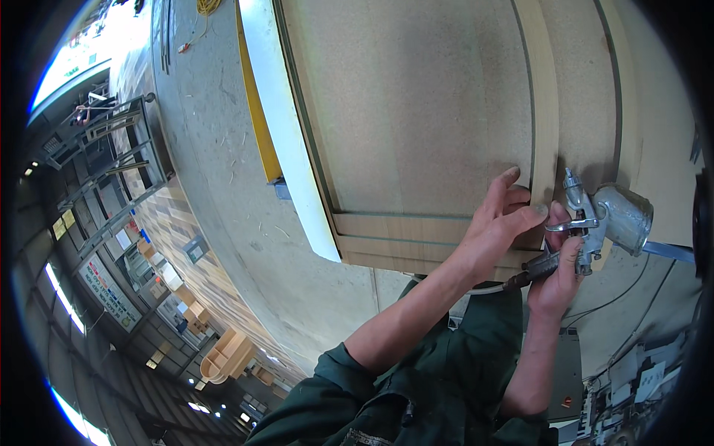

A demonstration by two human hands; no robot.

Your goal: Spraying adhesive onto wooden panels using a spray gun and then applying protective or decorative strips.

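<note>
My right hand [554,286] is wrapped round the handle of a metal spray gun [593,230]. The gun's nozzle points away from me, and a grey, paint-stained cup [628,219] sits on its right side. A hose runs from the handle's lower end toward my lap. Beside the gun, my left hand [500,223] hovers over or rests on the near right corner of a brown board panel [416,111]; contact is hard to tell. Its fingers are bent but apart, with nothing seen in them. Pale wood strips [545,97] edge the panel, with dark grooves between.
A white board edge [286,126] and a yellow beam [256,111] lie along the panel's left side. Concrete floor [216,141] stretches left toward a metal rack [111,149]. A curved wooden piece [227,355] stands at lower left. Cables [632,297] trail on the right.
</note>
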